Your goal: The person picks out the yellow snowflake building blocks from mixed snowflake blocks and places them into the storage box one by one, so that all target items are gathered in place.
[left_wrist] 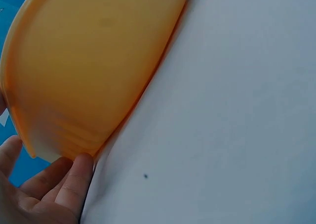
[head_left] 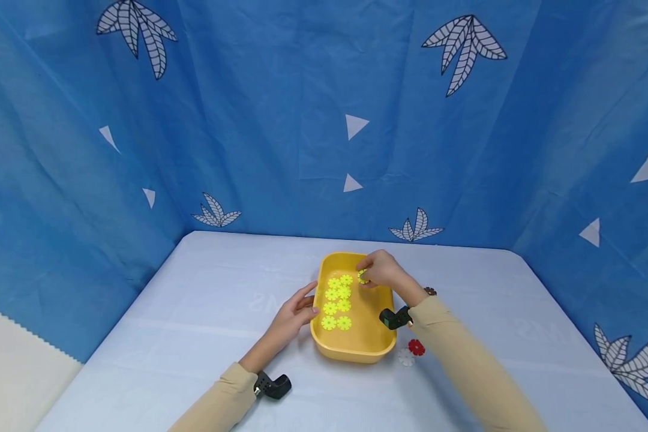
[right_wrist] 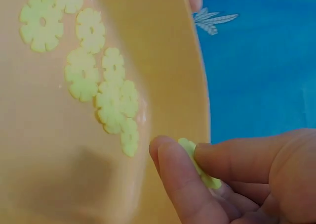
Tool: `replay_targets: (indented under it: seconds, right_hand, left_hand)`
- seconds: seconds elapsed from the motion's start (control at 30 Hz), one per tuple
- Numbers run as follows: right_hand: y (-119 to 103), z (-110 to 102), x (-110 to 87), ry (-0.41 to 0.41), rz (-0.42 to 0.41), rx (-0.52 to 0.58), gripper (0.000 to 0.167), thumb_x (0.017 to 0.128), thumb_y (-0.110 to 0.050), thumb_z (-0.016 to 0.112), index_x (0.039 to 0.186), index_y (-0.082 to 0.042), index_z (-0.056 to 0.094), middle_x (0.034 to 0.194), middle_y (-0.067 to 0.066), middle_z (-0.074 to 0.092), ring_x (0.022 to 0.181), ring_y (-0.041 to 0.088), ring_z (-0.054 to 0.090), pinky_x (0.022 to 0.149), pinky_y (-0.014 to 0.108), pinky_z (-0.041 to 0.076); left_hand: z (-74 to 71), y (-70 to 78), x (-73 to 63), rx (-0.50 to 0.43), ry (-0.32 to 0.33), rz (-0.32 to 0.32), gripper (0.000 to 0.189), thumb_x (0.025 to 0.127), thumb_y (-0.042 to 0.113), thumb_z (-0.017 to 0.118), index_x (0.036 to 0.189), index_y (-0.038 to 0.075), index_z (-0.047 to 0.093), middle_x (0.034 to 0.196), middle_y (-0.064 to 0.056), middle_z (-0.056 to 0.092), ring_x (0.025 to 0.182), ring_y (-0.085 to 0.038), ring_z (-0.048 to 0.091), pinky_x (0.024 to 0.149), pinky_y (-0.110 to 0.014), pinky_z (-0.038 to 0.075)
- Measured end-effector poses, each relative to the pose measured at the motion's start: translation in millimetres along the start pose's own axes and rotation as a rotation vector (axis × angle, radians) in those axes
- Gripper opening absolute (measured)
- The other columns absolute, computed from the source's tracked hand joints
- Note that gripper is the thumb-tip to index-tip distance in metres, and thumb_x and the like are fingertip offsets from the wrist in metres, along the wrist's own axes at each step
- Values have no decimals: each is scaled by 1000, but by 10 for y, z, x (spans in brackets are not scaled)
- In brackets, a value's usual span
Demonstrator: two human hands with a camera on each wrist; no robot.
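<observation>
A yellow plastic basin (head_left: pixel 369 321) stands on the table, with several yellow-green flower-shaped discs (head_left: pixel 337 294) laid in two rows along the left part of its floor. My left hand (head_left: pixel 297 309) holds the basin's left side, thumb at the rim and the other fingers against the outer wall. In the left wrist view, fingertips (left_wrist: pixel 81 167) press at the lower edge of that wall. Over the far right part of the basin, my right hand (head_left: pixel 380 270) pinches one yellow-green flower disc (right_wrist: pixel 210 181) between thumb and fingers, tilted on edge in the right wrist view.
Right of the basin lie a red flower disc (head_left: pixel 416 347) and a white one (head_left: pixel 406 357). A dark brown disc (head_left: pixel 431 291) shows beyond the right wrist. The white-covered table (head_left: pixel 232 276) meets a blue patterned cloth (head_left: pixel 302 150) at the back and sides.
</observation>
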State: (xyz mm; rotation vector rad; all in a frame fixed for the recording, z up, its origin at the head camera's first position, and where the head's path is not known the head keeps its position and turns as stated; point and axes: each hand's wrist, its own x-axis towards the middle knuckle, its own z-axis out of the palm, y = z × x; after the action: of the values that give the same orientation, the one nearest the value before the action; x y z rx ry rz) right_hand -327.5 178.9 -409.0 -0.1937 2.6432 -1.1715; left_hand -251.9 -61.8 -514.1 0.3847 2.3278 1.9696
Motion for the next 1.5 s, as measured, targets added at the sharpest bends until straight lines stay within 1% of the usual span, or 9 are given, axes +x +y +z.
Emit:
replay_targets:
  seconds: [0.13, 0.23, 0.33, 0.43, 0.67, 0.93, 1.23, 1.37, 1.5]
  right_hand:
    - [-17, 118, 63, 20, 10, -70, 30, 89, 7, 65, 119, 6, 72, 130, 23, 65, 85, 23, 70, 71, 28, 64]
    - [-14, 197, 87, 30, 12, -120, 31, 87, 9, 65, 117, 4, 73, 127, 22, 68, 101, 28, 67, 70, 28, 64]
    - [-5, 249, 94, 32, 19, -172, 32, 86, 10, 66, 116, 3, 75, 125, 20, 69, 110, 29, 63, 68, 26, 63]
    - [13, 283, 108, 32, 33, -211, 32, 86, 10, 67, 115, 0, 76, 123, 18, 70, 108, 28, 61, 64, 22, 61]
    - [55, 337, 117, 18, 7, -318, 35, 84, 12, 64, 113, -2, 78, 123, 16, 72, 108, 28, 60, 59, 18, 56]
    - [43, 349, 114, 17, 32, -312, 34, 87, 14, 63, 114, -1, 78, 124, 17, 70, 94, 25, 62, 56, 16, 54]
    - [11, 333, 90, 10, 40, -340, 28, 89, 11, 65, 109, -2, 79, 117, 15, 71, 92, 25, 59, 52, 16, 46]
    - [15, 322, 96, 15, 25, -350, 21, 92, 3, 67, 110, -1, 79, 117, 15, 72, 92, 25, 58, 61, 20, 52]
    - [16, 305, 113, 37, 5, -363, 22, 93, -3, 70, 113, -1, 78, 121, 15, 72, 102, 27, 59, 91, 33, 60]
  left_hand:
    - [2, -13, 2, -8, -2, -3, 63, 98, 16, 60, 158, 20, 39, 149, -23, 54, 132, -38, 59, 99, -41, 60]
    - [12, -16, 6, -14, -4, -6, 63, 98, 17, 60, 158, 20, 39, 149, -23, 54, 132, -38, 59, 99, -41, 60]
    - [24, -9, 6, -13, -6, -5, 64, 98, 17, 60, 158, 20, 39, 149, -23, 54, 132, -37, 58, 99, -42, 60]
    - [28, -1, 1, -8, -5, -5, 64, 98, 18, 60, 158, 21, 39, 149, -22, 54, 133, -37, 58, 99, -42, 60]
    - [26, 1, -15, -3, -3, 1, 64, 97, 17, 60, 158, 19, 39, 149, -23, 54, 133, -38, 58, 98, -42, 61]
    - [22, -12, -12, 3, 3, -4, 65, 96, 17, 60, 158, 21, 39, 150, -23, 53, 134, -38, 58, 99, -42, 60]
    - [13, -6, -10, 6, -1, 3, 64, 97, 17, 60, 158, 21, 39, 150, -23, 53, 134, -38, 58, 99, -42, 60]
    - [6, -8, -7, 1, -4, 6, 64, 97, 17, 60, 158, 20, 39, 149, -23, 54, 133, -38, 58, 99, -43, 60]
    - [1, -13, -1, -4, -6, 7, 64, 98, 17, 60, 158, 20, 39, 149, -23, 54, 132, -38, 59, 99, -42, 60]
